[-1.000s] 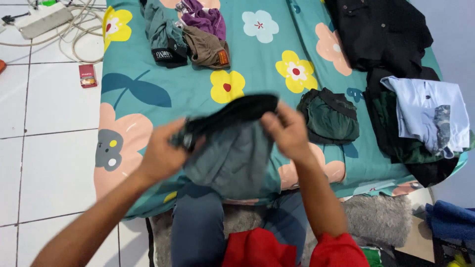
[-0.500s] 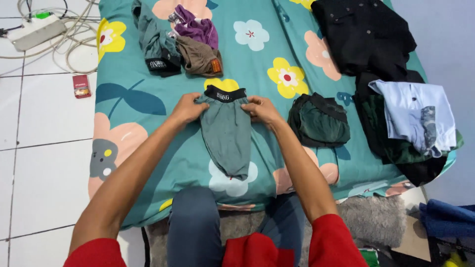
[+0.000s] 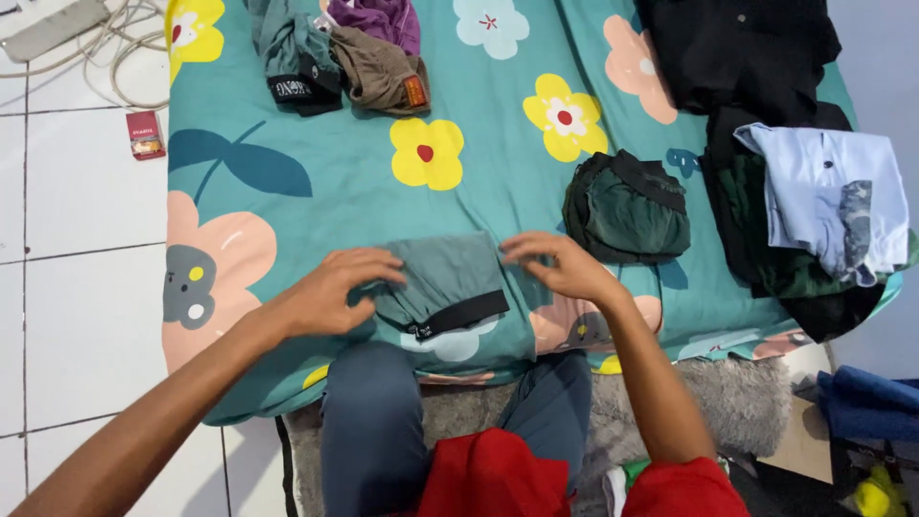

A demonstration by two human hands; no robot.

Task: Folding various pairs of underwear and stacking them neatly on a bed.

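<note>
The person sits at the edge of a bed covered in a teal sheet printed with big flowers, knees in blue trousers tucked against it. Lying flat near that front edge is a folded grey-green pair of shorts, its black waistband turned toward the person. The left hand rests on the left end of the fold, fingers curled and pressing the cloth down rather than clasping it. The right hand is spread loosely, fingertips touching the fold's right edge, holding nothing. Just beyond the right hand, a little further up the bed, sits a dark green bundle of clothing, apart from the shorts. Along the right side of the bed a pale blue shirt lies on top of a heap of black garments. At the far end of the bed is a small cluster: a teal piece with a black band, a brown piece and a purple piece, all touching one another. On the white tiled floor to the left lie a small red box and some pale cables.
</note>
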